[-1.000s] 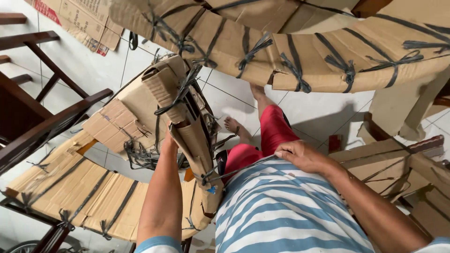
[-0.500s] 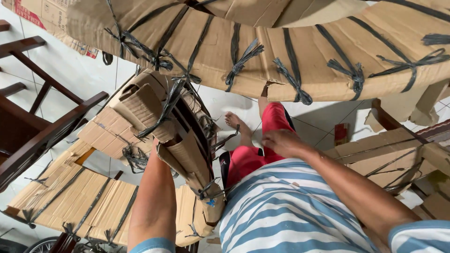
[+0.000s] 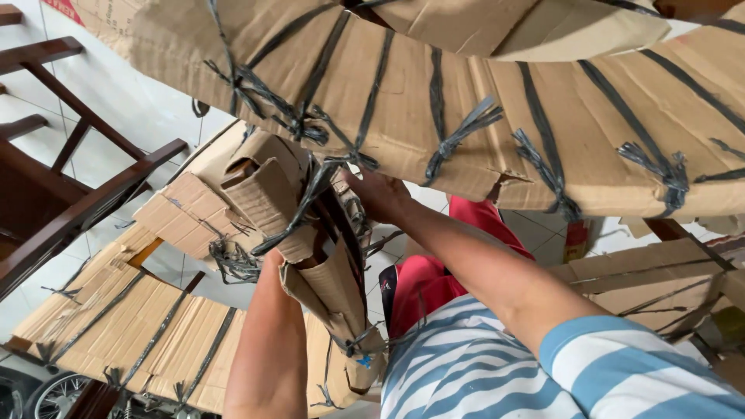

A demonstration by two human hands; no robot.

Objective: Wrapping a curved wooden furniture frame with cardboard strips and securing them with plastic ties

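A cardboard-wrapped piece (image 3: 306, 256) tied with black plastic strips stands tilted in front of my lap. My left hand (image 3: 273, 260) reaches up along its left side; the fingers are hidden behind the cardboard flap. My right hand (image 3: 378, 194) is raised to the top of the piece, where its fingers close around the black strips and cardboard. Above both hands arches a large curved cardboard-wrapped part (image 3: 466, 116), also bound with knotted black strips.
Dark wooden chair frames (image 3: 74, 194) stand at the left. More wrapped flat pieces (image 3: 132, 326) lie on the white tiled floor below left, and others (image 3: 660, 287) at the right. My legs in red shorts (image 3: 434, 271) stretch forward. A wheel (image 3: 46, 396) shows at bottom left.
My right hand has left my lap and risen to the top of the wrapped piece. The view has tilted, bringing the curved cardboard part lower and closer.
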